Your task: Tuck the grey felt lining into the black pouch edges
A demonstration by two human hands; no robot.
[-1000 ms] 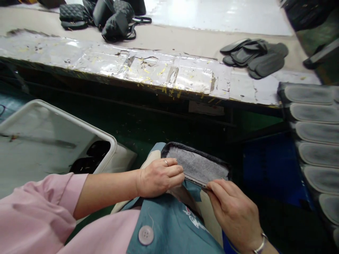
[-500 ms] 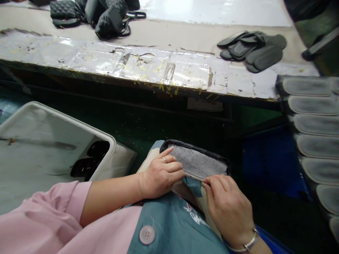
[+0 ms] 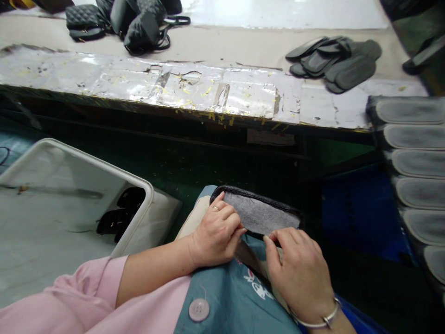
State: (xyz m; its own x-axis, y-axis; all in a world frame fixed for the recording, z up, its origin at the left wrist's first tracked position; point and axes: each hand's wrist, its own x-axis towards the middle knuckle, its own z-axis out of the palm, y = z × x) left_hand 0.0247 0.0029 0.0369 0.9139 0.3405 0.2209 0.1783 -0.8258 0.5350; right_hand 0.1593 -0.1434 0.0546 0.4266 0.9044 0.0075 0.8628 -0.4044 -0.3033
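A flat black piece with a grey fleece face (image 3: 261, 214) lies on my lap over a teal apron (image 3: 229, 297). My left hand (image 3: 217, 234), with a ring, pinches the piece's near left edge with curled fingers. My right hand (image 3: 299, 273), wearing a silver bracelet, pinches the near edge a little further right. Both hands are closed on the piece.
A white plastic bin (image 3: 69, 208) with a few dark pieces stands at my left. A worn workbench (image 3: 174, 88) runs across ahead, with black quilted bags (image 3: 132, 21) and dark insoles (image 3: 333, 62). Overlapping grey-lined pieces (image 3: 413, 167) are stacked at right.
Both hands have shifted along the piece's near edge, the right hand moving left toward the left one. The left index finger lifted briefly, then curled back onto the edge.
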